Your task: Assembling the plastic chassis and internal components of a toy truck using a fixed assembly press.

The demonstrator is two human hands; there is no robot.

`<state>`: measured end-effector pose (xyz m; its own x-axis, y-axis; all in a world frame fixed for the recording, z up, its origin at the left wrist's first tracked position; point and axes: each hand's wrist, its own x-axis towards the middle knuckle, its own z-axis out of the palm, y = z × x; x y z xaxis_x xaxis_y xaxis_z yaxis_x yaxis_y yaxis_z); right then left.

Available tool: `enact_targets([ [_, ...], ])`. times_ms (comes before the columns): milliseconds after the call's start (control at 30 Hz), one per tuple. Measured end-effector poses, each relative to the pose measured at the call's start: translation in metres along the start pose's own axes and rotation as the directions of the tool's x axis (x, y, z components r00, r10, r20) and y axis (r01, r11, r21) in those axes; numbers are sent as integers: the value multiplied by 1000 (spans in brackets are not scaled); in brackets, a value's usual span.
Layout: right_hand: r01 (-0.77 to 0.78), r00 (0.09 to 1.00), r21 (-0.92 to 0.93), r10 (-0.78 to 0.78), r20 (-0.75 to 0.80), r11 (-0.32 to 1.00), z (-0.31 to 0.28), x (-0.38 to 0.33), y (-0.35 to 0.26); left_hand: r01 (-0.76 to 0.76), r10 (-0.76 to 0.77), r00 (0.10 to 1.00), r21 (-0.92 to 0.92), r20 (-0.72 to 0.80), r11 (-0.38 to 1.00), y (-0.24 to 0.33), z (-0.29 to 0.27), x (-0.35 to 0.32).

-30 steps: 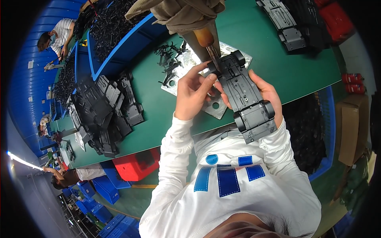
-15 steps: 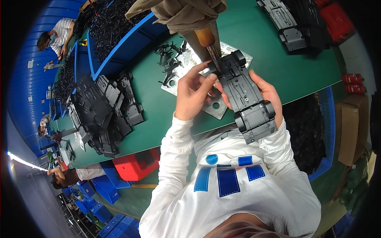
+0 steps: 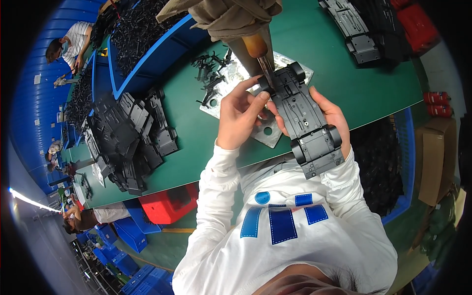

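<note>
One black toy chassis (image 3: 301, 113), four-wheeled, lifted off the bench between two bare hands; long axis 11 o'clock to 5 o'clock, 5 o'clock end toward the wearer's body.

One left hand (image 3: 237, 119), at 9 o'clock from the chassis: thumb and forefinger pinching the wheel (image 3: 264, 87) at the upper-left corner.

One right hand (image 3: 336, 119), at 3 o'clock from the chassis: clasped along its right edge, the lower fingers hidden from view.

One driver-like tool, amber handle (image 3: 255, 46) and metal shaft (image 3: 266, 70), coming down from 11 o'clock beneath a cloth wrapping (image 3: 231, 22). Its tip stands just beside the pinched wheel; contact cannot be told. Governing relation: from the left hand the tip lies at 1 o'clock, from the right at 10; the left is the nearer.

One silvery plate (image 3: 262, 138), drilled, beneath chassis and left hand, on a green bench (image 3: 196, 130).

Several loose black parts (image 3: 209, 71), at 11 o'clock from the left hand, by the plate.

One heap of chassis (image 3: 129, 140), at 8 o'clock from the left hand, well apart.

One blue bin (image 3: 152, 54) of small black pieces, at 10 o'clock.
</note>
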<state>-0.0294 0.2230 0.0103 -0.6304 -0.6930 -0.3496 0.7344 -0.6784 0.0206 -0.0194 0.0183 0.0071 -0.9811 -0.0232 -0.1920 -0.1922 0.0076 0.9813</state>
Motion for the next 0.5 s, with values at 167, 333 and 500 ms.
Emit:
enact_targets([
  [167, 5, 1000, -3, -5, -6, 1000, 2, -1, 1, -6, 6, 1000, 10, 2, 1000, 1, 0, 0],
  [333, 13, 1000, -9, -13, -14, 1000, 6, -2, 2, -2, 2, 1000, 10, -4, 1000, 0, 0, 0],
  [500, 34, 996, -97, -41, -74, 995, 9, -1, 4, 2, -2, 1000, 14, -7, 1000, 0, 0, 0],
])
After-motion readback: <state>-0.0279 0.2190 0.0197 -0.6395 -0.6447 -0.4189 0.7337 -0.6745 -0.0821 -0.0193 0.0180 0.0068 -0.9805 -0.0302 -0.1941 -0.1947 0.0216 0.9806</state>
